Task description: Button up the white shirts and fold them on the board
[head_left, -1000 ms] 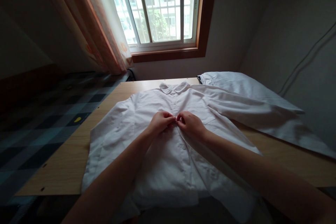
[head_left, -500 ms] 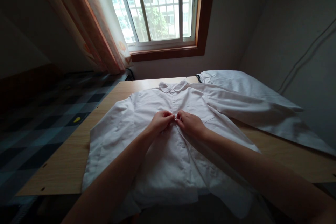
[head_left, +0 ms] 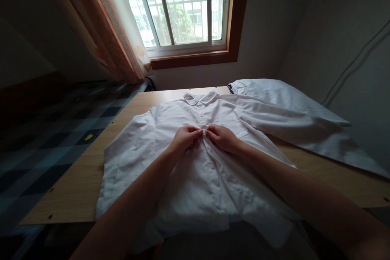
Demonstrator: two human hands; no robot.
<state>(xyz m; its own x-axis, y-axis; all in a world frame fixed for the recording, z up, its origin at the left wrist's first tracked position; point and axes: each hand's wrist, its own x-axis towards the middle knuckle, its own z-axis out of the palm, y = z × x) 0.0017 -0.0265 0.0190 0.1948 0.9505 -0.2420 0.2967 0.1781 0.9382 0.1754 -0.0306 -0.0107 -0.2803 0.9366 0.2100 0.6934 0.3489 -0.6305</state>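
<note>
A white long-sleeved shirt (head_left: 179, 191) lies spread on a wooden board, its collar (head_left: 201, 98) toward the window. My left hand (head_left: 187, 138) pinches the front edge at mid-chest, thumb and fingers pressed together. From the other side my right hand (head_left: 222, 136) pinches the opposite front edge, and the fingertips of both hands almost meet. Whatever button lies between them is too small to make out. Below my hands the placket hangs apart, with a button (head_left: 212, 166) showing on it.
The light wooden board (head_left: 70, 183) carries the shirt. More white cloth (head_left: 274, 93) lies at the back right, beside the wall. A dark checked cover (head_left: 45, 146) stretches along the left. Behind stand a barred window (head_left: 185, 12) and an orange curtain (head_left: 112, 44).
Both hands stay on the placket with only a small shift of the fingers. The fingertips have flattened slightly and the right hand's fingers have straightened a little. The view has tilted slightly.
</note>
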